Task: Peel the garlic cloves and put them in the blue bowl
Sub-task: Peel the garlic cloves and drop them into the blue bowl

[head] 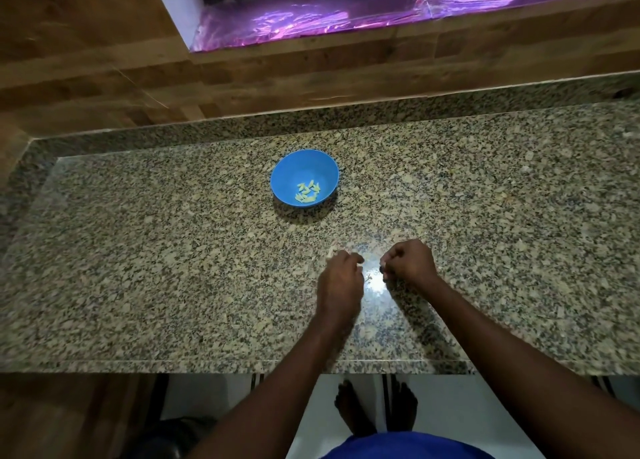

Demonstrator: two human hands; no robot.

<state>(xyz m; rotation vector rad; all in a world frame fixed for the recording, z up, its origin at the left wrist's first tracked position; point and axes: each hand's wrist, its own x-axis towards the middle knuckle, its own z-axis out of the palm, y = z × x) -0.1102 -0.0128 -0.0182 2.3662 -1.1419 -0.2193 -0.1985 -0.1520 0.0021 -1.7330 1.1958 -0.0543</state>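
The blue bowl [320, 167] stands on the granite counter ahead of my hands and holds several peeled pale garlic cloves [307, 192]. My left hand [339, 280] is low over the counter, its fingers curled down round a pale garlic clove [331, 250] that pokes out past the fingertips. My right hand [410, 263] hovers a short way to the right, fingers curled tight with the thumb against them. Nothing shows in its grip. A few small pale scraps of skin [367, 279] lie on the counter between the two hands.
The speckled granite counter [173, 250] runs wide to both sides, its front edge close to my body. A wooden wall panel [104, 60] and a recess lined with purple foil [311, 18] stand behind it. My bare feet [377, 406] show below the counter edge.
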